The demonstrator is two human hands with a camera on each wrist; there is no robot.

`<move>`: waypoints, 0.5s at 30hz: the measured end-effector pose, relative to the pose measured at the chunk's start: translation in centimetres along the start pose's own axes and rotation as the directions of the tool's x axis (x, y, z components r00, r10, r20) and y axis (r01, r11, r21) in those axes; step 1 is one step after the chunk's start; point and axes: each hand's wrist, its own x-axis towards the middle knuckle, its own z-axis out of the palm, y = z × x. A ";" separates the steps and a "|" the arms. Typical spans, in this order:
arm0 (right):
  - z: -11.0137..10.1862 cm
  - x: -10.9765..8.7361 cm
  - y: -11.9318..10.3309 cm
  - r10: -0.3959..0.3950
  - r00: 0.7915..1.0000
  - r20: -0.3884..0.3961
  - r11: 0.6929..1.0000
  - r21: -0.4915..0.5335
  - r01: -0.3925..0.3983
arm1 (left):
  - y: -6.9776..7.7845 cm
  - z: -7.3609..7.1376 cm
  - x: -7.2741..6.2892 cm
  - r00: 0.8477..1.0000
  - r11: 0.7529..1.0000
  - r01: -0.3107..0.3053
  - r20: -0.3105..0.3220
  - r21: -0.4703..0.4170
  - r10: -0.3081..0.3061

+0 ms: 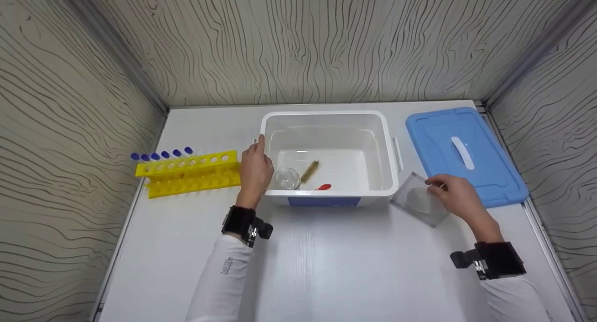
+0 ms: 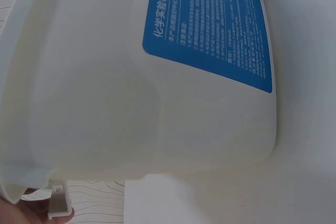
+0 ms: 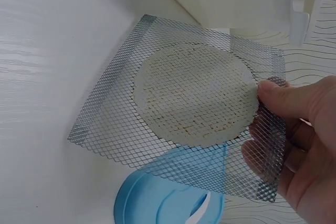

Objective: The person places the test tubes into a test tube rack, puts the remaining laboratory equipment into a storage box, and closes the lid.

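My right hand (image 1: 459, 197) pinches a square wire gauze (image 3: 194, 95) by one edge, thumb on top and fingers beneath the mesh. A pale round patch fills the gauze's middle. It is held up just off the front right corner of a white plastic bin (image 1: 326, 194). At the bin's left side, my left hand (image 1: 256, 169) grips the rim by the side latch (image 2: 60, 200); only its fingertips show in the left wrist view. Inside the bin lie a clear glass vessel (image 1: 286, 178), a bristly brown brush (image 1: 309, 171) and a small red item (image 1: 324, 187).
Left of the bin stands a yellow test tube rack (image 1: 191, 186), with several blue-capped tubes (image 1: 165, 154) along its back. A blue lid (image 1: 443, 140) with a white handle lies on the right. Patterned panels (image 1: 298, 46) enclose the white table (image 1: 326, 266).
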 end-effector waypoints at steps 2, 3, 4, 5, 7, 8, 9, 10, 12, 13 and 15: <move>-0.5 0.0 -0.4 -0.011 0.997 -0.072 1.000 0.002 0.012 | 0.0 0.0 0.0 1.000 1.000 0.009 0.011 0.001 -0.009; -0.8 -0.1 -0.6 -0.016 0.993 -0.116 1.000 0.006 0.017 | 0.1 0.0 0.0 1.000 1.000 0.016 0.017 -0.001 -0.016; -1.0 -0.1 -0.9 -0.022 0.986 -0.167 1.000 0.009 0.024 | 0.1 0.0 0.0 1.000 1.000 0.022 0.021 -0.005 -0.022; -1.3 -0.2 -1.2 -0.028 0.975 -0.222 0.999 0.012 0.031 | 0.1 0.0 0.0 1.000 1.000 0.022 0.021 -0.005 -0.022; -1.8 -0.3 -1.7 -0.025 0.948 -0.317 0.999 0.024 0.034 | 0.1 -0.1 0.0 1.000 1.000 0.022 0.022 -0.006 -0.022; -2.1 -0.4 -2.1 -0.015 0.933 -0.360 0.999 0.035 0.029 | 0.1 0.0 0.0 1.000 1.000 0.019 0.019 -0.008 -0.019; -2.4 -0.4 -2.4 -0.005 0.917 -0.399 0.999 0.046 0.026 | 0.1 0.0 0.0 1.000 1.000 0.015 0.013 -0.009 -0.014; -2.6 -0.5 -2.7 0.005 0.900 -0.436 0.998 0.062 0.024 | 0.1 0.0 0.0 1.000 1.000 0.010 0.008 -0.009 -0.009; -3.2 -0.5 -3.4 0.023 0.865 -0.502 0.996 0.090 0.025 | 0.1 0.0 0.0 1.000 1.000 0.001 0.000 -0.011 -0.001; -3.5 -0.5 -3.8 0.028 0.846 -0.533 0.994 0.105 0.033 | 0.1 -0.1 -0.1 1.000 1.000 -0.001 -0.002 -0.011 0.001; -4.0 -0.4 -4.6 0.031 0.808 -0.589 0.989 0.135 0.060 | 0.0 -0.1 -0.1 1.000 1.000 -0.009 -0.007 -0.007 0.009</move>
